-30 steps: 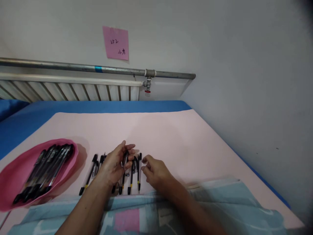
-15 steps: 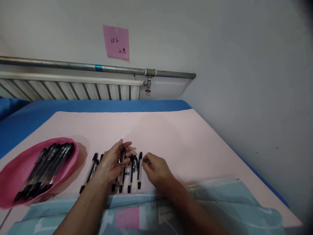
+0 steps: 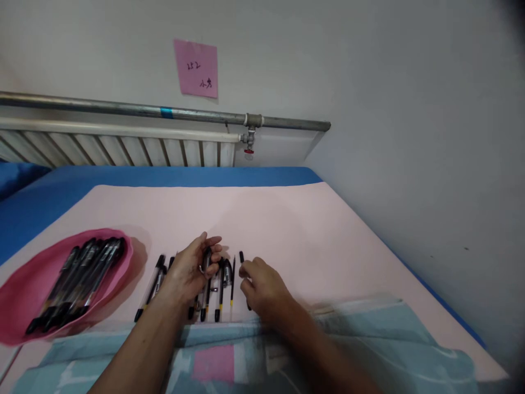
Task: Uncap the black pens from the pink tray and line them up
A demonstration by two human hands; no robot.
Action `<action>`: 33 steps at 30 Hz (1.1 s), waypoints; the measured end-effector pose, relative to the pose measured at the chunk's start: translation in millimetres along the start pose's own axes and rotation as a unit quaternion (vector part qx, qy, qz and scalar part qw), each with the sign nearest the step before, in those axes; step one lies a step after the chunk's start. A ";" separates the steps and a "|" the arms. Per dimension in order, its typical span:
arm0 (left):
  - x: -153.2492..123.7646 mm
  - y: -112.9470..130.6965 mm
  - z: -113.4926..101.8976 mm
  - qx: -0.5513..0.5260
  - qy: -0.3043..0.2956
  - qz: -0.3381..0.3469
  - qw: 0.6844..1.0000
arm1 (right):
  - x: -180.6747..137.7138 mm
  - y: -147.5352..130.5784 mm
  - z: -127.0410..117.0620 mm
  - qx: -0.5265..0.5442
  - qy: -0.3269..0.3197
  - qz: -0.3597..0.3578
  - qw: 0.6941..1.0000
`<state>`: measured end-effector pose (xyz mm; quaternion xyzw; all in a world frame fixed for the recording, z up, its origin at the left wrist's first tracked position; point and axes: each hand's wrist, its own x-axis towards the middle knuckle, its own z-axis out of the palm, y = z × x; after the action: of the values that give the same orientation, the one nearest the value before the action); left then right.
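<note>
A row of black-capped clear pens lies on the pink sheet in front of me. My left hand rests over the middle of the row, fingers curled round a pen. My right hand is just right of the row, fingers pinched on a pen body whose black end sticks out beyond the fingertips. A thin dark refill lies bare on the sheet between the two hands.
A pink oval tray at the left holds several black pens. Blue-and-pink patterned cloth covers my lap at the near edge. Blue bedding, a radiator and a metal pipe run along the back wall.
My right hand took hold of the rightmost pen and drew its body to the right, leaving the thin refill on the sheet. The left hand stayed put.
</note>
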<state>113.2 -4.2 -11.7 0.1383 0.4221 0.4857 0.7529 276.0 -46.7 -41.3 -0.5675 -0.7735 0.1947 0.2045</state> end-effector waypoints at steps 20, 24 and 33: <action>-1.4 -0.1 1.6 0.003 0.007 0.008 1.000 | -1.0 3.2 -6.8 -0.121 -0.015 0.029 0.992; -1.5 -0.3 1.0 -0.002 0.001 0.004 1.000 | 1.4 4.6 -14.2 -0.052 -0.024 0.053 0.997; -0.2 0.3 1.1 0.003 0.007 0.010 1.000 | 0.0 -6.5 -9.7 0.044 -0.041 0.065 0.996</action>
<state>113.8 -3.9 -10.7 0.1415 0.4272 0.4927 0.7448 276.1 -47.9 -29.7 -0.5989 -0.7332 0.2646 0.1837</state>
